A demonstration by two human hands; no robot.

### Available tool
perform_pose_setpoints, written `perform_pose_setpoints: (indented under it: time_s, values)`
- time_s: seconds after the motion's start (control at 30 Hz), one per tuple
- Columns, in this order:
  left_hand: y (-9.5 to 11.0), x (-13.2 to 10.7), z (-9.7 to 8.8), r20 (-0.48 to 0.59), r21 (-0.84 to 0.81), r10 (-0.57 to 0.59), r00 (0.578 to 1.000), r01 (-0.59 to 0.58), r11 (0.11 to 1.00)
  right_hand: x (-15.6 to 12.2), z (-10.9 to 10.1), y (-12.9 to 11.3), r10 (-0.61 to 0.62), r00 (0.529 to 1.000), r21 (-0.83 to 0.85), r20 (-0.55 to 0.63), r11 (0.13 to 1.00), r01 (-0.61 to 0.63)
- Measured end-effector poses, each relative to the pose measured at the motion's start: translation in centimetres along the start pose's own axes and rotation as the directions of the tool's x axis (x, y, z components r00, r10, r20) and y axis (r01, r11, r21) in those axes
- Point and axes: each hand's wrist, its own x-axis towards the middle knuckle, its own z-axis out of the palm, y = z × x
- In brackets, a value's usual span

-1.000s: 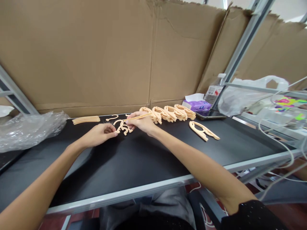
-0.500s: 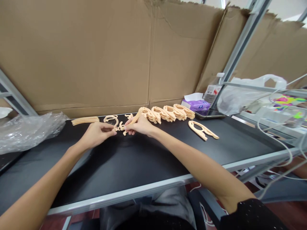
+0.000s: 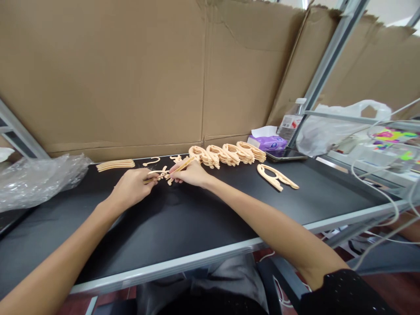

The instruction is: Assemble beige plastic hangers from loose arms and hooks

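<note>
My left hand is closed, with thumb and fingers pinching a cream plastic hook piece. My right hand is closed on a slim cream hanger arm that slants up to the right. The two held parts meet between my fingertips, just above the black tabletop; how they join is too small to make out. Behind my left hand lies a loose cream hook. Small cream connector pieces lie just beyond my right hand, partly covered by it.
Long cream strips lie at the left, near crumpled clear plastic. Stacked folded hangers run behind my right hand. One folded hanger lies apart. A purple tissue pack, a phone and a bottle stand back right.
My left hand has turned palm-down over the joint, and the hook in it has swung from standing up behind the fingers to lying lower. My right hand stays almost in place.
</note>
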Motion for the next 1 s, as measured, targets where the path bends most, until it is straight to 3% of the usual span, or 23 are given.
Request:
perform_pose_setpoints:
  time_s: [0.2,0.43,0.53,0.77,1.0]
  values:
    - [0.6,0.1,-0.1,-0.142,0.062,0.096,0.985,-0.088,0.994,0.4,0.5,0.7,-0.066,0.996,0.044,-0.064,0.997,0.069]
    - [1.1,-0.2,-0.3,-0.111,0.08,0.032,0.993,-0.023,0.997,0.4,0.6,0.7,-0.063,0.995,0.07,-0.075,0.995,0.068]
    - [1.1,-0.1,-0.3,-0.13,0.016,0.019,0.991,-0.018,1.0,0.5,0.5,0.8,-0.076,0.994,0.071,-0.073,0.994,0.081]
    - [1.7,-0.1,-0.6,-0.038,-0.141,-0.032,0.999,0.027,0.99,0.6,0.4,0.8,-0.101,0.993,0.054,-0.061,0.993,0.104]
    - [1.0,0.0,-0.2,-0.121,-0.047,0.092,0.988,-0.098,0.994,0.3,0.3,0.5,-0.089,0.996,0.012,-0.028,0.996,0.089]
